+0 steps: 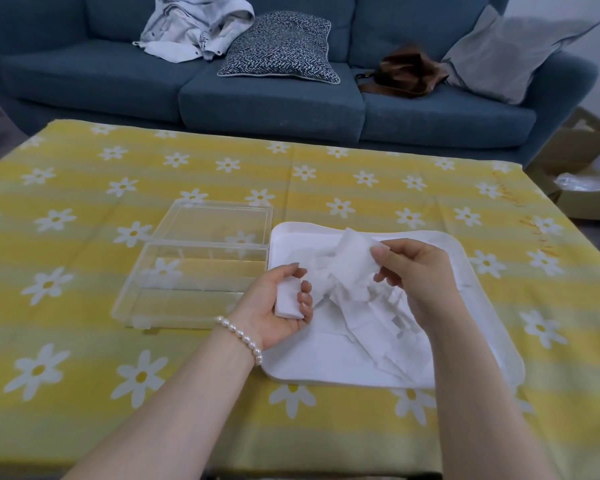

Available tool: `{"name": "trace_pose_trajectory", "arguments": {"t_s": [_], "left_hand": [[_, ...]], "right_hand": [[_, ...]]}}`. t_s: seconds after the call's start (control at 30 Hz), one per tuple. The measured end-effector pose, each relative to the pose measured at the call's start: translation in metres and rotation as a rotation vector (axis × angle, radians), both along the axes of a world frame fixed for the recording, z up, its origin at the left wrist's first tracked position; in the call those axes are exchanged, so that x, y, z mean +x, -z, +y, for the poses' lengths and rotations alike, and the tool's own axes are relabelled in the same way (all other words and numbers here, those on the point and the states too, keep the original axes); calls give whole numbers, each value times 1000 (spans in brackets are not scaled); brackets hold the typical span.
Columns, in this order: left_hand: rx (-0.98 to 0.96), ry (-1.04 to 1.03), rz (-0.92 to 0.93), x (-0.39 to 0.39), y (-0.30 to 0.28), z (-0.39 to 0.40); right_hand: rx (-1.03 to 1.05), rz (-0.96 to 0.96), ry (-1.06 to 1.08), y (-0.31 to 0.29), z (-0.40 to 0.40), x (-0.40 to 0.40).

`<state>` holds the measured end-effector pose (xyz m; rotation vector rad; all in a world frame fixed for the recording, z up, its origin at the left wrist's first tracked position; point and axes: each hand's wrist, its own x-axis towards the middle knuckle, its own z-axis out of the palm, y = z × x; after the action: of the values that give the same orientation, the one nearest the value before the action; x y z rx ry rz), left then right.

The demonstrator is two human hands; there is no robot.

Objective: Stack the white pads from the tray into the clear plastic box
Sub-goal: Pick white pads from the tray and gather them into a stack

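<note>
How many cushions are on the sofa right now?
2. A dark herringbone-patterned cushion lies near the middle of the blue fabric sofa; a plain grey cushion leans at its right end. More could be hidden under the crumpled pale garment.

The surface (326,174) is covered by a yellow striped cloth printed with white daisies. Two things lie directly on it, side by side near its middle: a clear plastic box (174,289) on the left with its lid open flat behind it, and a white tray (492,306) on the right, touching or nearly touching the box.
</note>
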<state>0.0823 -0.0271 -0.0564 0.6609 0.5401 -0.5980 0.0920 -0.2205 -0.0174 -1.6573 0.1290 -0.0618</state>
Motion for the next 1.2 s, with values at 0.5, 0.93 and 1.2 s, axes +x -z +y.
{"name": "trace_pose_trajectory", "arguments": {"t_s": [0.5, 0.93, 1.2], "left_hand": [[-57, 151, -110, -8, -6, -9], [-59, 118, -78, -5, -5, -6], [-38, 13, -50, -1, -3, -1]], "right_hand": [[-40, 20, -134, 3, 23, -4], [-23, 98, -100, 5, 21, -2], [-149, 41, 151, 9, 1, 4]]}}
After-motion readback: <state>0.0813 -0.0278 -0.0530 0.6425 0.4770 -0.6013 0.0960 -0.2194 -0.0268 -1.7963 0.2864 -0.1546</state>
